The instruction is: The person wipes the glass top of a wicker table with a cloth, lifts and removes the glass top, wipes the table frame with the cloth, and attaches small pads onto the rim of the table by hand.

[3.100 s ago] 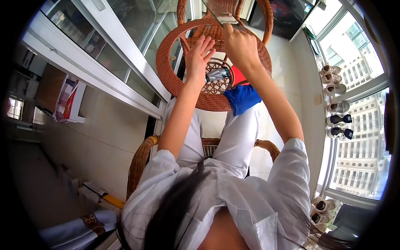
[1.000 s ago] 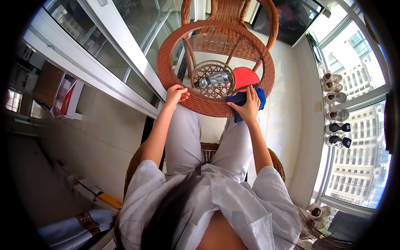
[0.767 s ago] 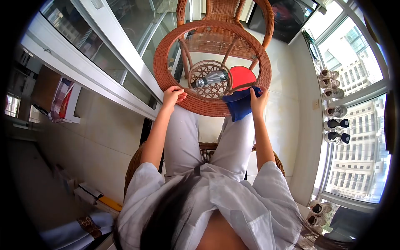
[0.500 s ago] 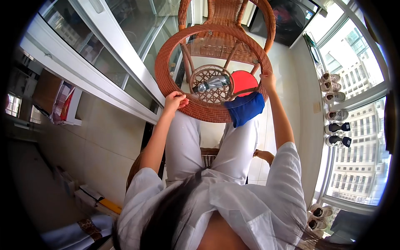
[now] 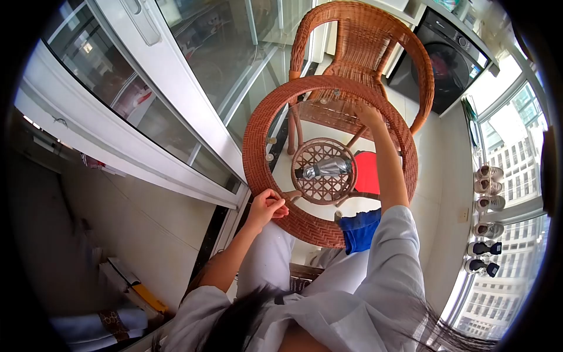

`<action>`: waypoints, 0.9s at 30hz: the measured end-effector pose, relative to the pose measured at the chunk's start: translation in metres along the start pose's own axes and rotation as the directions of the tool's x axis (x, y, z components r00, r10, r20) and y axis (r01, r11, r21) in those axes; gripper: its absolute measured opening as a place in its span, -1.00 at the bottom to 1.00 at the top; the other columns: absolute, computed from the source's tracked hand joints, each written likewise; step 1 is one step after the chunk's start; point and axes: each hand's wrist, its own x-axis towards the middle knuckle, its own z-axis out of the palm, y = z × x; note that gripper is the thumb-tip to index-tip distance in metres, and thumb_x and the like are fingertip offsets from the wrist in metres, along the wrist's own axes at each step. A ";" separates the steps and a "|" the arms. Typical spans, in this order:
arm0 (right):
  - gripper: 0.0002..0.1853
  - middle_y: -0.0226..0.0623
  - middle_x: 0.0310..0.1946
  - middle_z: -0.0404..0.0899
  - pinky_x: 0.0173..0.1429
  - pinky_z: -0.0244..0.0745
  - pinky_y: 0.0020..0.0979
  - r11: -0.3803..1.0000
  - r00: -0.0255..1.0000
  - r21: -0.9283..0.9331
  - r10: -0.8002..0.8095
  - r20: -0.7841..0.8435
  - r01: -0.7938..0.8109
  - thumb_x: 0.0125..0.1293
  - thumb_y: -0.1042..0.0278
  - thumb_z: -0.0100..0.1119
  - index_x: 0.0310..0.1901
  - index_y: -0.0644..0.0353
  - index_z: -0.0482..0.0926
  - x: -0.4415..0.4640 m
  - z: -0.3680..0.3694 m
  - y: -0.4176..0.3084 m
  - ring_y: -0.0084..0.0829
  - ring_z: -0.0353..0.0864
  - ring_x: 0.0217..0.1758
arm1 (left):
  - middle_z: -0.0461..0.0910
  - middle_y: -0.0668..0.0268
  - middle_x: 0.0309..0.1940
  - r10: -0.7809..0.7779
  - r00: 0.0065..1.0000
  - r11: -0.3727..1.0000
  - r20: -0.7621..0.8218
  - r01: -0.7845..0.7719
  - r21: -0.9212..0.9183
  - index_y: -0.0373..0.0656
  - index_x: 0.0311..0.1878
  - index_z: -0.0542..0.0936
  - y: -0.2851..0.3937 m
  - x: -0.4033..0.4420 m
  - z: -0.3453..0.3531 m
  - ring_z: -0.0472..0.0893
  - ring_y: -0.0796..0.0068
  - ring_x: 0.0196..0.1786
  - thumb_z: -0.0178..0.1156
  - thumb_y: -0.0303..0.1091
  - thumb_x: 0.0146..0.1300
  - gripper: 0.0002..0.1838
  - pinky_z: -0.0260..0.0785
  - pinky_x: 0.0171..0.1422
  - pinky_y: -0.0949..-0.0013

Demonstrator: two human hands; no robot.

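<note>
Head view: the right hand [image 5: 368, 115] has moved to the far edge of the desk [image 5: 255, 146], its grip too blurry to tell. The blue cloth [image 5: 360, 231] hangs near right. The left hand [image 5: 267, 209], fingers pressed together, is near left.

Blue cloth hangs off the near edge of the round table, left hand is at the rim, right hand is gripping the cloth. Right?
Not quite: the right hand isn't on the blue cloth. The head view shows it at the far side of the table. The cloth does hang off the near edge, with the left hand at the rim.
</note>
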 end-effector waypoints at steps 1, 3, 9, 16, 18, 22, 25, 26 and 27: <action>-0.48 -0.03 0.03 0.49 0.24 0.21 -0.04 0.998 0.998 -0.023 0.061 -0.016 -0.062 0.21 -0.08 -0.10 0.01 0.17 0.50 0.006 0.006 0.000 -0.08 0.43 0.13 | 0.62 0.27 -0.48 -0.007 1.000 1.000 0.005 0.007 -0.008 -0.16 -0.34 0.38 0.001 0.000 0.000 0.64 0.55 -0.41 0.10 -0.39 0.27 -0.88 0.51 -0.34 0.50; -0.46 -0.04 0.01 0.50 0.22 0.20 -0.01 0.996 0.996 -0.012 0.086 0.029 -0.086 0.21 -0.12 -0.13 0.01 0.16 0.50 0.015 0.015 0.005 -0.07 0.44 0.12 | 0.62 0.26 -0.48 -0.020 1.000 0.999 -0.007 0.020 -0.028 -0.17 -0.34 0.38 0.002 -0.002 0.001 0.64 0.55 -0.41 0.11 -0.39 0.27 -0.88 0.51 -0.33 0.51; -0.45 -0.12 -0.07 0.56 0.20 0.16 -0.05 0.978 0.967 0.125 0.189 -0.171 -0.169 0.17 -0.19 -0.09 -0.10 0.13 0.57 0.029 0.059 0.029 -0.08 0.44 0.10 | 0.61 0.26 -0.49 -0.011 1.000 0.999 -0.012 0.010 -0.047 -0.19 -0.34 0.37 0.002 -0.003 0.002 0.63 0.55 -0.41 0.12 -0.39 0.27 -0.86 0.51 -0.32 0.53; -0.57 -0.11 -0.07 0.55 0.20 0.13 -0.07 0.968 0.947 0.194 0.203 -0.247 -0.157 0.13 -0.02 0.00 -0.11 0.13 0.56 0.030 0.044 0.022 -0.11 0.43 0.09 | 0.57 0.26 -0.53 0.038 0.999 0.994 -0.010 -0.039 -0.099 -0.20 -0.34 0.33 -0.003 -0.001 0.002 0.62 0.54 -0.44 0.08 -0.41 0.28 -0.85 0.51 -0.32 0.52; -0.60 -0.06 -0.04 0.53 0.22 0.12 -0.05 0.966 0.947 0.205 0.205 -0.248 -0.156 0.12 0.07 -0.02 -0.11 0.16 0.55 0.029 0.038 0.020 -0.06 0.40 0.12 | 0.58 0.24 -0.53 0.042 0.999 0.997 -0.016 -0.043 -0.065 -0.22 -0.34 0.33 -0.002 0.001 0.004 0.62 0.53 -0.45 0.08 -0.43 0.28 -0.86 0.51 -0.34 0.52; -0.59 -0.04 -0.03 0.52 0.24 0.12 -0.04 0.969 0.936 0.168 0.220 -0.274 -0.179 0.14 0.03 -0.01 -0.12 0.17 0.56 0.039 0.042 0.030 -0.06 0.39 0.13 | 0.58 0.19 -0.56 0.054 0.997 0.993 -0.051 -0.049 0.106 -0.28 -0.36 0.34 0.009 0.010 0.011 0.60 0.52 -0.54 0.09 -0.46 0.26 -0.85 0.47 -0.47 0.52; -0.51 -0.11 0.00 0.52 0.26 0.09 -0.04 0.947 0.932 0.171 0.302 -0.199 -0.271 0.12 -0.12 0.07 -0.08 0.10 0.55 0.053 0.041 0.029 -0.10 0.38 0.17 | 0.57 0.16 -0.61 0.023 0.998 0.972 -0.058 -0.009 0.235 -0.31 -0.41 0.35 0.024 0.018 0.012 0.58 0.50 -0.62 0.11 -0.46 0.23 -0.82 0.43 -0.56 0.50; -0.51 -0.11 -0.01 0.53 0.25 0.11 -0.04 0.951 0.932 0.162 0.295 -0.210 -0.264 0.12 -0.12 0.08 -0.07 0.10 0.55 0.053 0.042 0.030 -0.11 0.40 0.16 | 0.57 0.15 -0.63 0.063 0.996 0.961 -0.057 -0.045 0.273 -0.32 -0.45 0.36 0.027 0.018 0.013 0.55 0.49 -0.67 0.13 -0.44 0.21 -0.80 0.40 -0.60 0.49; -0.50 -0.11 -0.02 0.54 0.24 0.13 -0.04 0.953 0.932 0.149 0.291 -0.217 -0.263 0.11 -0.12 0.09 -0.06 0.10 0.55 0.049 0.041 0.029 -0.12 0.41 0.15 | 0.57 0.15 -0.63 0.055 0.997 0.961 -0.055 -0.038 0.275 -0.32 -0.45 0.36 0.027 0.020 0.012 0.55 0.49 -0.67 0.13 -0.44 0.21 -0.80 0.40 -0.60 0.49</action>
